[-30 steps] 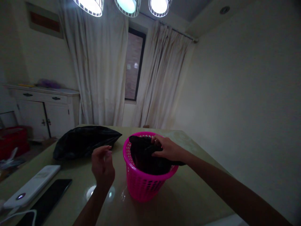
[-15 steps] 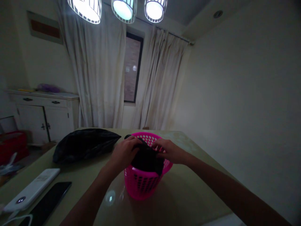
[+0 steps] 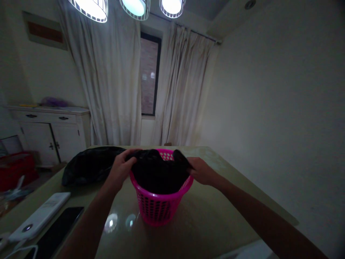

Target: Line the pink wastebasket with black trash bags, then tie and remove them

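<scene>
A limp, dark black cloth-like piece (image 3: 160, 176) stretches across the mouth of a pink perforated plastic basket (image 3: 159, 210). Whether it is fabric or thin plastic I cannot make out. My left hand (image 3: 122, 169) grips its left edge beside the basket's rim, thumb toward me. On the other side, my right hand (image 3: 201, 170) pinches the right edge, which is lifted slightly above the rim. The inside of the basket is mostly hidden by the black piece.
A puffed black plastic bag (image 3: 86, 169) lies on the pale green table (image 3: 215, 216) at the left. Nearer me are a white power bank (image 3: 40, 217) with a cable and a dark phone (image 3: 55, 230). A white cabinet (image 3: 54, 133) stands behind.
My hands have moved apart, drawing the bunched black piece wider over the basket. The basket sits slightly farther left in view.
</scene>
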{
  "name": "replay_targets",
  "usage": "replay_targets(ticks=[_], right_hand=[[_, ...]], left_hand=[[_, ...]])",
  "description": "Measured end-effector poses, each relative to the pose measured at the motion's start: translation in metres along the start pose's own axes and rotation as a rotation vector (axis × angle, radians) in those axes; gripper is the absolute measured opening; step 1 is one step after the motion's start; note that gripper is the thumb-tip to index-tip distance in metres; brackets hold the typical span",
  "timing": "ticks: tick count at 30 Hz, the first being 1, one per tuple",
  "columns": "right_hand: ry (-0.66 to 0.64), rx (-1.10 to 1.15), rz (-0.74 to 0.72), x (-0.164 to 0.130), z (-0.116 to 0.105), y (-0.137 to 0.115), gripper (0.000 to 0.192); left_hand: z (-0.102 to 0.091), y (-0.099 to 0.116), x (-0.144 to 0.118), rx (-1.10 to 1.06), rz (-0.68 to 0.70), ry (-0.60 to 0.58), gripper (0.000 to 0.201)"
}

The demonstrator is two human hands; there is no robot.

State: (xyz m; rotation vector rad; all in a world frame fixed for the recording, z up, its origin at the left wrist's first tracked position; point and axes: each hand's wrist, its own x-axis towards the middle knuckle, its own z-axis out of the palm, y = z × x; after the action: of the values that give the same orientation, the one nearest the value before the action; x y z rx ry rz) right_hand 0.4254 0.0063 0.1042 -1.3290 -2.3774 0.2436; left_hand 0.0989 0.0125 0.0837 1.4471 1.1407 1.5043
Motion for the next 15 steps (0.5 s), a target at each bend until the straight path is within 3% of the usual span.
replay_targets(ticks=[3, 4, 7, 8, 10, 13, 15], right_hand=[[0.124, 0.066, 0.017, -0.01, -0.006, 0.013, 0.017], [0.137, 0.142, -0.036, -0.013, -0.007, 0.01, 0.026], [0.097, 0.485, -0.161, -0.022, -0.007, -0.017, 0.077], [0.079, 0.593, -0.146, -0.024, -0.006, -0.027, 0.084], [0.101, 0.744, -0.05, -0.03, -0.004, -0.043, 0.08], [0.282, 0.825, 0.13, -0.042, -0.003, -0.045, 0.066], [0.439, 0.849, 0.221, -0.055, 0.0, -0.033, 0.056]], left_hand=[[-0.017, -0.002, -0.003, -0.082, -0.02, 0.054, 0.038], [-0.017, -0.001, -0.005, -0.107, -0.015, 0.006, 0.037], [-0.007, 0.01, -0.015, -0.249, 0.018, -0.187, 0.041], [-0.004, 0.015, -0.019, -0.311, 0.034, -0.235, 0.044], [-0.006, 0.021, -0.027, -0.434, 0.049, -0.274, 0.056], [-0.032, 0.014, -0.04, -0.566, 0.056, -0.15, 0.079], [-0.059, -0.006, -0.051, -0.619, 0.08, 0.009, 0.068]])
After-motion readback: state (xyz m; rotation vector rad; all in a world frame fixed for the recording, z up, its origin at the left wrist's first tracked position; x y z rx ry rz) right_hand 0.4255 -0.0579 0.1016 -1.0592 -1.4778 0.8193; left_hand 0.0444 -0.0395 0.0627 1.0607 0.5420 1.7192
